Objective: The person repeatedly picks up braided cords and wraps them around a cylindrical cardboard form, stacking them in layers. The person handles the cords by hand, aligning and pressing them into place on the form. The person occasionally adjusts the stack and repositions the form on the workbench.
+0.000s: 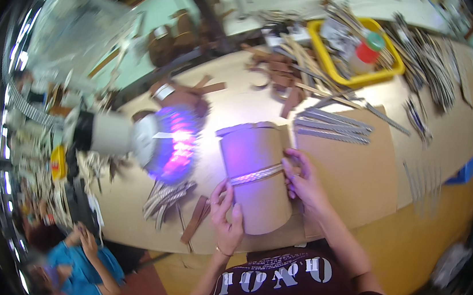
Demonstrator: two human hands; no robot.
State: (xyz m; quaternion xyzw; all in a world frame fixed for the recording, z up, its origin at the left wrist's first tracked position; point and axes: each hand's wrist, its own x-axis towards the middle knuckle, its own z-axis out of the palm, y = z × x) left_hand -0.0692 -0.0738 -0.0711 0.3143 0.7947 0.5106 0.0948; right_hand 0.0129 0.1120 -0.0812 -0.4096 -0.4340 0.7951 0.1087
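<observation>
A brown cardboard cylinder (258, 210) lies in front of me at the table's near edge. Around its middle runs a narrow braided strap (256, 174) with a silvery sheen. My left hand (226, 221) grips the cylinder's left side, fingers at the strap's left end and thumb on the cardboard. On the right side, my right hand (304, 182) is closed with its fingertips at the strap's right end. The undersides of the fingers and the back of the cylinder are hidden.
A lit lamp (170, 143) on a flexible neck hangs left of the cylinder. Braided strips (334, 126) lie on a cardboard sheet (354, 183) at right. Behind stands a yellow tray (329, 65) with a red, green-capped bottle (369, 49). A person in blue (83, 264) sits lower left.
</observation>
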